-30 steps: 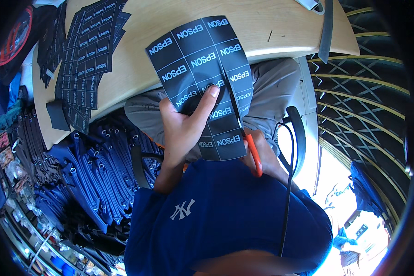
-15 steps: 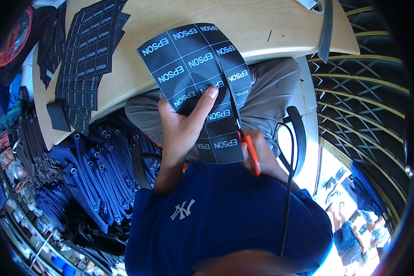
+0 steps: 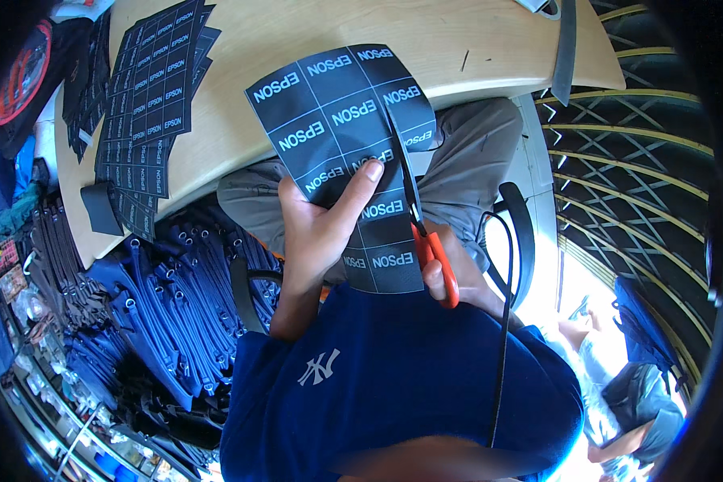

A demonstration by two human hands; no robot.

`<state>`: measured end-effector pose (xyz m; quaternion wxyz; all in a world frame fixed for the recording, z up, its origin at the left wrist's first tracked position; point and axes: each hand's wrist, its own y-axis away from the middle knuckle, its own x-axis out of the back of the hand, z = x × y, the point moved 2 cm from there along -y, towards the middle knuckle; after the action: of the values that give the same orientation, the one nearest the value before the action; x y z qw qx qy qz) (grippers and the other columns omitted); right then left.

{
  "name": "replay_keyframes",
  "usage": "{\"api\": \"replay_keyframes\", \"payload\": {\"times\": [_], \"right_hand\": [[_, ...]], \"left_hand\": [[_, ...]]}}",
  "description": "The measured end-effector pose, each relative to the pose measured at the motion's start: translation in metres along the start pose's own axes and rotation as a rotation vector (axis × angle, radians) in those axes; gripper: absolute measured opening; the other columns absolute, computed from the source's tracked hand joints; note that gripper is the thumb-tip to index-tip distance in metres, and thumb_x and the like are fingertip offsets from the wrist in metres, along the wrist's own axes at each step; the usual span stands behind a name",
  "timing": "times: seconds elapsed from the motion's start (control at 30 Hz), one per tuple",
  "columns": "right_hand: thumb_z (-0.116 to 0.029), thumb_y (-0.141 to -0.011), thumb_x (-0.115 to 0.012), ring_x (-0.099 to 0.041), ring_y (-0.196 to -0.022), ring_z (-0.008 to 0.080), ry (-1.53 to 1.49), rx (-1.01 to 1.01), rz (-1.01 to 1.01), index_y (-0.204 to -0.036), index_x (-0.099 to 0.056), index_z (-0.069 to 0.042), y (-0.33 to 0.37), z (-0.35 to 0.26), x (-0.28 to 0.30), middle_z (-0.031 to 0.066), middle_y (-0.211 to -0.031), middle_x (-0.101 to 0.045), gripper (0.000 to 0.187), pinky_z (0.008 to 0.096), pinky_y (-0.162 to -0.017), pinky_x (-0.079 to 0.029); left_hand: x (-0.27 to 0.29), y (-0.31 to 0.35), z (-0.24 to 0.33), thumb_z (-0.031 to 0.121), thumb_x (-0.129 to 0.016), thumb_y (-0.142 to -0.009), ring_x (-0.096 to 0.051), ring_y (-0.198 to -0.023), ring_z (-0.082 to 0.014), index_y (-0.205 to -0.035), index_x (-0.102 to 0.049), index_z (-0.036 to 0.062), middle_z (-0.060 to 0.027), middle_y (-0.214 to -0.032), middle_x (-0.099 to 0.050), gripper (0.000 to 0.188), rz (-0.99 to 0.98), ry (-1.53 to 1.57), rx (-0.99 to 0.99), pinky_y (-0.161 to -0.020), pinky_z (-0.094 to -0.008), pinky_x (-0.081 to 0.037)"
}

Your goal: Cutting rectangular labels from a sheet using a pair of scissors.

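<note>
A black sheet [image 3: 297, 112] printed with a grid of pale lettering hangs above my lap, curving at its right edge. My left hand [image 3: 321, 221] grips it from the lower left, thumb on the front and the other fingers hidden behind. In my right hand [image 3: 450, 265] is a pair of scissors [image 3: 438, 261] with orange handles. Their dark blades point up and away along a printed line near the sheet's right side, one blade in front and the other hidden. The blades look parted around the sheet.
Stacked black printed sheets [image 3: 149, 96] lie on the left of the wooden table [image 3: 241, 32], beside a small dark piece [image 3: 100, 210]. Bundles of blue straps [image 3: 169, 313] hang at left. A grey strip [image 3: 566, 56] overhangs the table's right end. Another person [image 3: 635, 410] is at lower right.
The scissors' handles have spread apart and the blades have opened wider. The sheet has shifted slightly down and its right strip folds further back. The person at lower right has moved.
</note>
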<state>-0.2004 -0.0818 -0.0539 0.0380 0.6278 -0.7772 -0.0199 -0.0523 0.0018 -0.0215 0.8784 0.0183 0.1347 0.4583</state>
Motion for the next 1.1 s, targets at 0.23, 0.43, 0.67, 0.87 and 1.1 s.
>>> {"api": "replay_keyframes", "payload": {"times": [0.23,0.43,0.67,0.87,1.1], "right_hand": [[-0.064,-0.087,-0.033,-0.047,-0.053,0.0212,-0.026,0.049,-0.022,-0.074,-0.047,-0.001,-0.004,-0.004,0.001,0.0079,-0.063,-0.046,0.066,0.0338,-0.05,-0.036],[-0.072,-0.081,-0.034,-0.047,-0.038,0.0115,-0.122,-0.209,0.017,-0.066,-0.046,-0.003,-0.003,-0.01,0.0,0.0023,-0.046,-0.046,0.072,0.0226,-0.037,-0.034],[-0.043,-0.094,-0.041,-0.048,-0.048,0.0227,-0.049,-0.118,-0.012,-0.071,-0.047,-0.001,0.002,-0.003,0.004,0.0071,-0.057,-0.045,0.048,0.0345,-0.047,-0.037],[-0.034,-0.094,-0.046,-0.046,-0.047,0.0231,-0.069,-0.07,-0.048,-0.07,-0.047,-0.001,0.003,0.002,0.002,0.008,-0.057,-0.043,0.041,0.0347,-0.047,-0.036],[-0.051,-0.089,-0.049,-0.044,-0.05,0.0215,-0.111,-0.052,-0.003,-0.07,-0.044,-0.002,0.0,-0.003,0.001,0.0076,-0.062,-0.044,0.053,0.0337,-0.049,-0.036]], "left_hand": [[0.0,0.0,0.002,0.001,-0.066,-0.08,-0.06,-0.074,-0.008,-0.091,-0.064,-0.0022,-0.0053,-0.084,-0.066,0.012,0.014,0.013,-0.037,-0.065,-0.0216,-0.047],[0.001,-0.001,0.002,0.001,-0.067,-0.08,-0.06,-0.074,-0.0079,-0.09,-0.064,-0.0017,-0.005,-0.084,-0.066,0.011,0.001,-0.014,0.004,-0.065,-0.0213,-0.047],[0.008,-0.004,0.011,0.005,-0.067,-0.079,-0.061,-0.074,-0.0088,-0.094,-0.063,-0.0009,-0.0058,-0.085,-0.066,0.016,-0.111,-0.076,-0.038,-0.066,-0.0226,-0.048],[0.011,-0.028,0.015,0.009,-0.066,-0.082,-0.059,-0.078,-0.009,-0.097,-0.061,-0.0018,-0.0051,-0.09,-0.065,0.019,-0.01,0.109,-0.038,-0.071,-0.0236,-0.047],[-0.003,-0.027,0.015,0.003,-0.068,-0.08,-0.061,-0.071,-0.0081,-0.092,-0.064,-0.002,-0.0059,-0.084,-0.066,0.014,0.097,0.021,-0.15,-0.065,-0.0213,-0.05]]}}
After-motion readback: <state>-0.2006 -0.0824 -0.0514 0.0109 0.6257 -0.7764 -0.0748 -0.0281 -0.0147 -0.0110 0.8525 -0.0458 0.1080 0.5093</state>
